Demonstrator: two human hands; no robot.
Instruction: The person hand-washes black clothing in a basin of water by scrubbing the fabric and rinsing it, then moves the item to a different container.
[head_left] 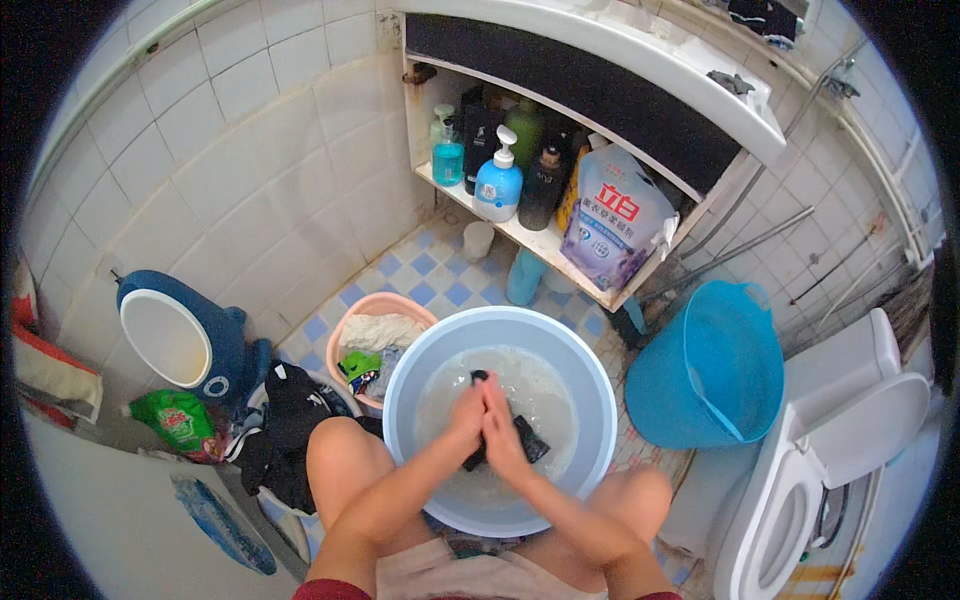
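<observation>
A large light-blue basin [598,400] of cloudy water stands between my knees. Over its middle, my left hand [465,412] and my right hand [503,435] are pressed against each other, closed on a wet black cloth [531,440]. One dark end of it pokes out above the fingers, and other parts hang below and to the right, down at the water. Its exact kind cannot be made out, since my palms cover most of it.
Left of the basin are a pink basin [345,325] of clothes, a heap of dark clothes [290,425] and a green bag [178,420]. A blue bucket [690,370] and a toilet [790,520] stand right. Ahead, a shelf [545,240] holds several bottles and a purple pouch [615,215].
</observation>
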